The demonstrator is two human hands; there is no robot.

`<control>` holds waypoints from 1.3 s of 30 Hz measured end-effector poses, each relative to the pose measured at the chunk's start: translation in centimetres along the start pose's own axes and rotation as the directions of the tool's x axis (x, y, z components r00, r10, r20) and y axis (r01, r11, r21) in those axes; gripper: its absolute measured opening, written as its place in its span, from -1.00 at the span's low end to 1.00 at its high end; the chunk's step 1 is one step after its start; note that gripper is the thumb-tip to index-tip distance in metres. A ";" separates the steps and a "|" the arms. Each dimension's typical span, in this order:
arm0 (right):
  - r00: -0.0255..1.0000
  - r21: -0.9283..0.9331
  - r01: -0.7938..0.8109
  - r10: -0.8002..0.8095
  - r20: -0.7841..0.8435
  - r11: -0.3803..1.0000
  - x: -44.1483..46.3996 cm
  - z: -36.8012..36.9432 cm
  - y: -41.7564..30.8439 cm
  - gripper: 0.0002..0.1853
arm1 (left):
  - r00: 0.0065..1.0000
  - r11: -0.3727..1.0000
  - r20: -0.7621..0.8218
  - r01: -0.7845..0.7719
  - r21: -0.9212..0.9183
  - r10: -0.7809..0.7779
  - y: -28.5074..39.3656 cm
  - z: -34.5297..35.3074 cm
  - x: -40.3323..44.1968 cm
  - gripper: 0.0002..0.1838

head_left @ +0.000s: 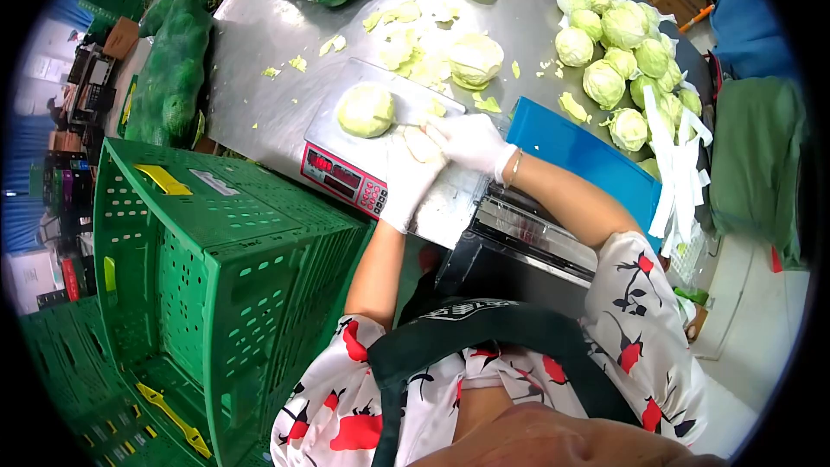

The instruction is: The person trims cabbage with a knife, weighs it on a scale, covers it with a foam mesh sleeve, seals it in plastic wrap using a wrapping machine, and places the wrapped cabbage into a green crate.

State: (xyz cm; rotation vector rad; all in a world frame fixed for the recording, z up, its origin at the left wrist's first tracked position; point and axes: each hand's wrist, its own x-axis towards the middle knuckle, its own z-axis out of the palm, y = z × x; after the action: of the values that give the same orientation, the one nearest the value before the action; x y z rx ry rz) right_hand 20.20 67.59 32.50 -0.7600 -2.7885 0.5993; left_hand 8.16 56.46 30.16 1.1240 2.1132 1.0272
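a round, pale-green cabbage (366,110) rests on a flat silver scale (325,127) with a red front.

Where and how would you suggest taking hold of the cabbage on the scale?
I'd come from above and cup the cabbage around its widest part, fingers and thumb on opposite sides: it is round, handleless and uncovered on top, while the flat scale likely blocks any grip from underneath.

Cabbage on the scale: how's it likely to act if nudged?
The cabbage looks nearly round, so it would probably roll; the flat scale shows no raised rim to stop it. The head looks tightly packed, so likely firm rather than floppy. Outer leaves might tear, judging by the torn leaf pieces nearby.
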 end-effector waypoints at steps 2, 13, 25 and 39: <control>0.992 0.000 -0.118 0.118 0.036 0.993 2.4 -0.6 1.1 -0.57 | 0.997 0.983 -0.038 -0.077 -0.164 0.071 -2.7 1.1 0.3 -0.11; 0.962 0.322 -0.222 0.260 -0.078 0.920 9.9 -5.8 4.7 -0.57 | 0.998 0.698 0.057 0.019 -0.715 0.032 -4.2 -2.2 -2.9 -0.20; 0.931 0.236 -0.116 0.022 0.364 0.965 0.5 -6.2 -1.3 -0.43 | 0.990 0.626 0.084 -0.004 -0.780 0.111 -2.8 -3.3 -2.6 -0.33; 0.955 -0.044 0.279 -0.282 -0.096 0.959 3.1 -6.0 -2.7 -0.62 | 0.994 0.651 -0.023 -0.085 -0.754 0.103 -1.7 -5.4 -1.2 -0.24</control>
State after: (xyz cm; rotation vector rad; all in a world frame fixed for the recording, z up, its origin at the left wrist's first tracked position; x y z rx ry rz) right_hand 18.07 69.03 39.30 -0.3745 -2.7453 0.4532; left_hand 4.06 52.84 31.98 0.7898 1.3358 1.7153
